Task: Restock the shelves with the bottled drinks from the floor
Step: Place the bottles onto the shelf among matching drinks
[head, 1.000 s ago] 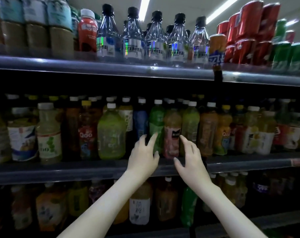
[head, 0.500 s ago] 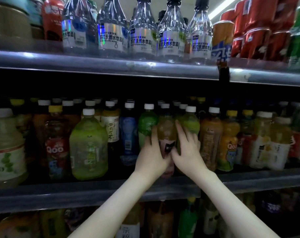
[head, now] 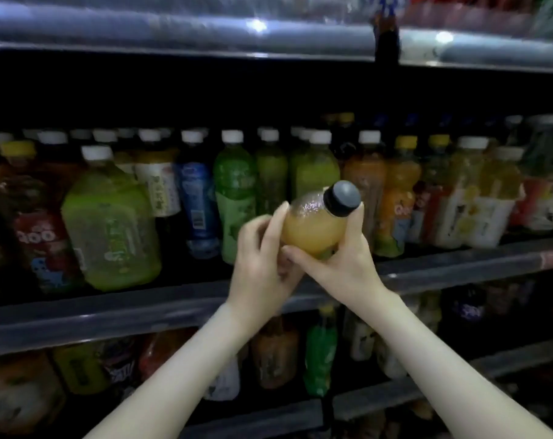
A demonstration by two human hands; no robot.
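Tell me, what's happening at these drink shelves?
A person is holding one juice bottle in both hands, in front of the middle shelf, which is packed with bottled drinks. The bottle holds cloudy yellow juice and is tilted, its dark grey cap pointing up and to the right. The left hand grips its lower part, and the right hand wraps its body. It is in the air, not standing on the shelf.

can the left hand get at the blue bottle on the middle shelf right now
Probably not yet: the left hand grips the juice bottle together with the right hand. The blue bottle stands at the shelf front with nothing before it, so a freed hand likely could.
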